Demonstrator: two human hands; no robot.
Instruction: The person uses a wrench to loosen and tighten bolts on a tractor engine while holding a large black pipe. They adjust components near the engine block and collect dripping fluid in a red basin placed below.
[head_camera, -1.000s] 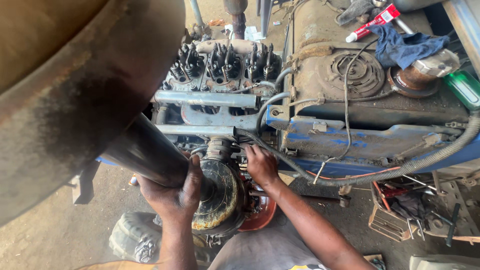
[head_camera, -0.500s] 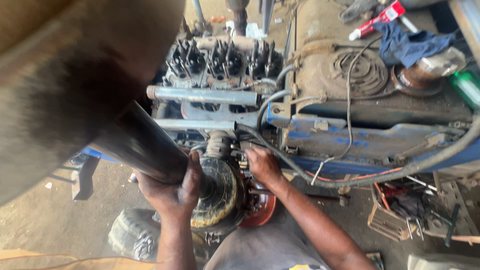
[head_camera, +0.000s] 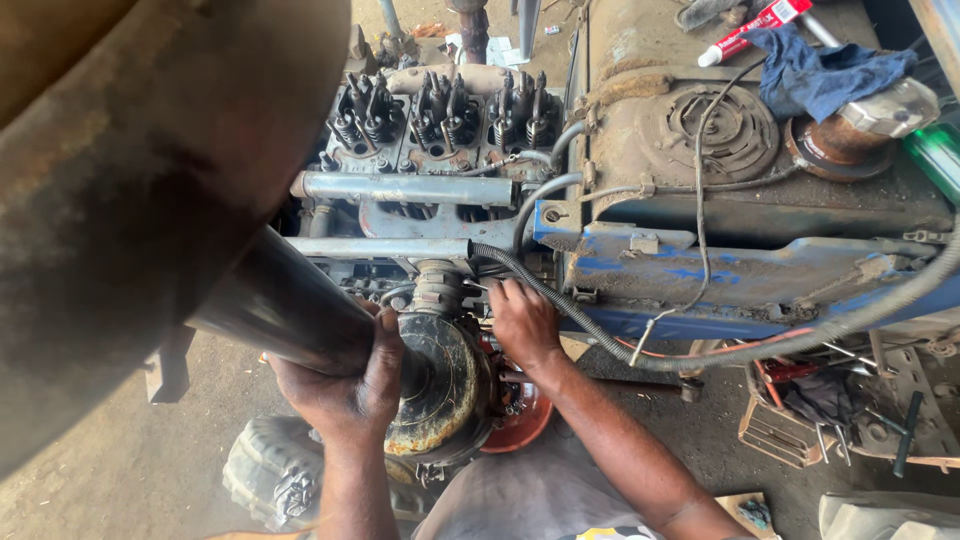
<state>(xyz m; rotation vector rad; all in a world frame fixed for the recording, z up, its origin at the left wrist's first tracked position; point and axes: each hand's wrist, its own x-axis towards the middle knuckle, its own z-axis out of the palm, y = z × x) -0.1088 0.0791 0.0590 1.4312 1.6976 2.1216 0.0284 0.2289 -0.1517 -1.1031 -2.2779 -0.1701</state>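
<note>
Head view: left hand grips black pipe; red-white tube top right.

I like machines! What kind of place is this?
Probably a repair yard for tractors or trucks. An open engine shows its springs, a hand reaches into the greasy parts, and tools lie on the dirt floor.

Dark pipe: smooth metal, dull sheen, gripped by left hand. Round housing just beside the pipe: metal, chipped yellowish paint, greasy. Engine block above the housing: matt, oily cast metal. Blue rag far right of the block: soft cloth. Corrugated hose beside right hand: ribbed black plastic.
</note>
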